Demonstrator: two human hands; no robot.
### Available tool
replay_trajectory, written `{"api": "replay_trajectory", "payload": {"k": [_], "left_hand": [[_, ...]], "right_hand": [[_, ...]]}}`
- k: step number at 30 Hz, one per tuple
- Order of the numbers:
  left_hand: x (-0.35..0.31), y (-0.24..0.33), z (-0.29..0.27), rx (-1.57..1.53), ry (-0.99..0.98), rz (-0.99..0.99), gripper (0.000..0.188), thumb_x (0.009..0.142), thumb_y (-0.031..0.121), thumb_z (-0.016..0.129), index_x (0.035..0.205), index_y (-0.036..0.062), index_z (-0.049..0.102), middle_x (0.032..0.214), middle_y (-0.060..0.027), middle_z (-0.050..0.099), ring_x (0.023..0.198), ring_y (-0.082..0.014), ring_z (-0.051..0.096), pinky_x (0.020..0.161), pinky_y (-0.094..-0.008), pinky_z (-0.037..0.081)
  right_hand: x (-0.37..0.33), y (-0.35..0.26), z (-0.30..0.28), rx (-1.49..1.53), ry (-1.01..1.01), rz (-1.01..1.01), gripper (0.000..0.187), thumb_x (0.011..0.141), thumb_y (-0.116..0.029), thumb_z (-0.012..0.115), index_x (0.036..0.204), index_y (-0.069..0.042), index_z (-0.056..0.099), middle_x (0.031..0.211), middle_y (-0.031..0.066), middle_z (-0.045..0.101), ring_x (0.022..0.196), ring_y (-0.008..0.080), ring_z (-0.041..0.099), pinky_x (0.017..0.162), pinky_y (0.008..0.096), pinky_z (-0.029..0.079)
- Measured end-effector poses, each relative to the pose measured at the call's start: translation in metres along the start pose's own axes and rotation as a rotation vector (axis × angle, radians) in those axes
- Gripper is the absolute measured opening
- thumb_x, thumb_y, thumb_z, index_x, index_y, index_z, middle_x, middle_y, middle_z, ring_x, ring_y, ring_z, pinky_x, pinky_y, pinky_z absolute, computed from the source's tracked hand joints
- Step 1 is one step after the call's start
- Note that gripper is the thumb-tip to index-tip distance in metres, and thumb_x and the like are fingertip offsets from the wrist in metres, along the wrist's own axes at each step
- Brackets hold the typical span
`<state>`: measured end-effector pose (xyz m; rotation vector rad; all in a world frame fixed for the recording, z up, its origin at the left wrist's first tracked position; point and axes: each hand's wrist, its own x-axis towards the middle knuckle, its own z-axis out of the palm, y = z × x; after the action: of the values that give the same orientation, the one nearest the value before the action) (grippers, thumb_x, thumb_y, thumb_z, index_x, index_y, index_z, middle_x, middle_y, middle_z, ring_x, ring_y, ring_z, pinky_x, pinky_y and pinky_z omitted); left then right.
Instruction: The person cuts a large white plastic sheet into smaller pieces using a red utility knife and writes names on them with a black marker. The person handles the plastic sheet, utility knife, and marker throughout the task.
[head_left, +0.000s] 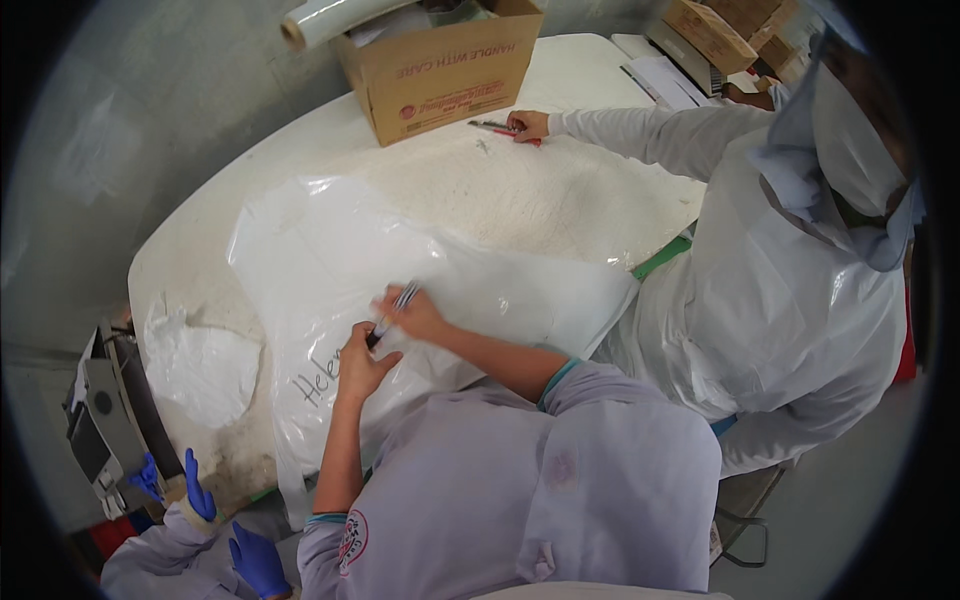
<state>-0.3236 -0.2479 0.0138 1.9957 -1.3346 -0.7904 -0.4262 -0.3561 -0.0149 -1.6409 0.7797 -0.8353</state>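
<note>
A large white plastic bag (pixel 340 245) with black handwriting on it lies over the table in front of me. Above it, my right hand (pixel 418 314) is closed around a marker pen (pixel 405 296) with a black-and-white striped barrel; this hand is slightly blurred. My left hand (pixel 362 368) is just to the left and nearer, its fingers at the pen's black end and its thumb standing out to the side. Whether that black end is a cap or the tip I cannot make out. Both hands are over the bag's surface, close together.
Across the white table (pixel 190 240) stands a cardboard box (pixel 450 75) with a plastic roll (pixel 340 20) on top. A co-worker's hand (pixel 528 126) at right holds a red cutter (pixel 492 127). Blue-gloved hands (pixel 258 560) show lower left, near a crumpled white bag (pixel 205 365).
</note>
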Motion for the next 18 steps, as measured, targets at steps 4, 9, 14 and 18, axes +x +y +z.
{"api": "replay_trajectory", "payload": {"k": [4,9,14,18], "left_hand": [[0.028,-0.08,-0.019,0.155,0.303,-0.061,0.061,0.061,0.017,0.071,0.112,-0.0017,0.043,0.111,-0.0187,0.047,0.104,-0.0318,0.043,0.09,-0.0375,0.034],[0.02,-0.174,-0.064,0.446,0.473,-0.477,0.069,0.063,0.03,0.069,0.116,-0.0009,0.037,0.117,-0.0193,0.041,0.109,-0.0353,0.037,0.089,-0.0415,0.033],[0.022,-0.137,-0.058,0.591,0.417,-0.945,0.08,0.062,0.04,0.068,0.124,0.0079,0.029,0.121,-0.0159,0.04,0.113,-0.0307,0.038,0.089,-0.0489,0.03],[0.006,-0.146,-0.063,0.424,0.316,-0.882,0.06,0.065,0.039,0.065,0.111,0.0053,0.046,0.099,-0.0142,0.057,0.096,-0.0303,0.052,0.082,-0.0424,0.038]], "right_hand": [[0.08,0.061,-0.122,-0.284,0.257,0.384,0.028,0.076,-0.029,0.057,0.078,-0.001,0.053,0.056,0.0127,0.056,0.055,0.0242,0.059,0.052,0.0355,0.047],[0.093,0.097,-0.226,-1.051,0.262,0.539,0.053,0.071,-0.033,0.062,0.105,0.001,0.04,0.085,0.0216,0.058,0.077,0.035,0.058,0.067,0.0422,0.046],[0.102,0.11,-0.239,-1.336,0.296,0.294,0.042,0.067,-0.02,0.062,0.101,-0.004,0.044,0.104,0.0159,0.049,0.097,0.0288,0.047,0.075,0.0427,0.04],[0.151,0.107,-0.218,-1.215,0.264,-0.306,0.044,0.068,-0.015,0.057,0.109,-0.007,0.044,0.114,0.0112,0.044,0.106,0.0266,0.041,0.077,0.0459,0.036]]}}
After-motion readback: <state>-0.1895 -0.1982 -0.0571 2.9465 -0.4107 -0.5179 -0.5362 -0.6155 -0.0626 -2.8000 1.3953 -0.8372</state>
